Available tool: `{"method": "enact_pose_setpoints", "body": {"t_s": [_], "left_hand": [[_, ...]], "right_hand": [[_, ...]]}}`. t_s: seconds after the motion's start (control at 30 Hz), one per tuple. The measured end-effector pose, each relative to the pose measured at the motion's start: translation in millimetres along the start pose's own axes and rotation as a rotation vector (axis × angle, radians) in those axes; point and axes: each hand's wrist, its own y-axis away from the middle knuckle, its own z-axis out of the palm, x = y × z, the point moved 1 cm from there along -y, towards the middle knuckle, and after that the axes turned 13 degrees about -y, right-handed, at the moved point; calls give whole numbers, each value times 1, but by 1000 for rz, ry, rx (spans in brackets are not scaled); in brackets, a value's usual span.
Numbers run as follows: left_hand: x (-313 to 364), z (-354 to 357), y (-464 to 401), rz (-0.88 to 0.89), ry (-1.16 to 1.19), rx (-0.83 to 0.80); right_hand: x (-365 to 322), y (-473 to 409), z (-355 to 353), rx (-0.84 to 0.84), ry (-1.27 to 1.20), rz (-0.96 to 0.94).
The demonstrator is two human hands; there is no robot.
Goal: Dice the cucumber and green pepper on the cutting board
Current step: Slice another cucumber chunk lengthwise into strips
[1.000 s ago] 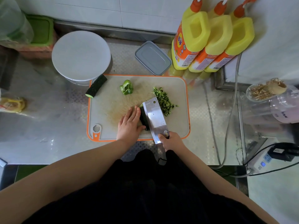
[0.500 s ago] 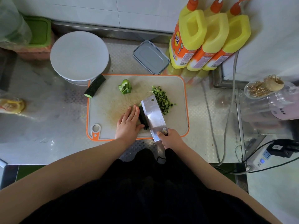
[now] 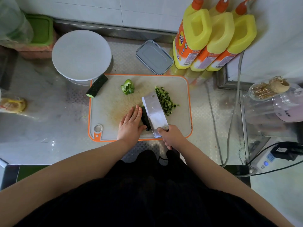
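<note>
On the orange-rimmed cutting board, my left hand presses flat on a dark cucumber piece, fingers straight. My right hand grips the handle of a cleaver, whose blade stands against the cucumber's right side. A pile of diced cucumber lies right of the blade. A green pepper piece sits at the board's far middle. Another cucumber chunk lies over the board's far left corner.
A round white lid on a pot stands behind the board's left. A grey lidded box and three yellow bottles stand at the back right. Cables and a power strip lie to the right.
The cleaver and both hands stay at the same cucumber piece; only small shifts of the blade along it show. The diced pile, pepper and spare chunk have not moved.
</note>
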Motion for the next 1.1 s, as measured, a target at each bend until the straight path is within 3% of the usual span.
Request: {"method": "enact_pose_setpoints", "body": {"t_s": [0.13,0.27,0.33,0.47,0.87,1.1], "left_hand": [[-2,0,0,12,13,17],[10,-9,3,-71,76,-16],[21,-16,2,-162,236,-45],[28,-18,-4,-374,835,-116],[28,-14,2,-421,922,-97],[31,-17,3,-409,924,-88]], "right_hand": [[1,4,1,14,62,-42],[-1,10,6,87,375,-123],[-6,15,11,138,448,-167],[-14,28,26,140,573,-210],[-17,37,45,108,756,-236],[-20,37,48,139,720,-226]]}}
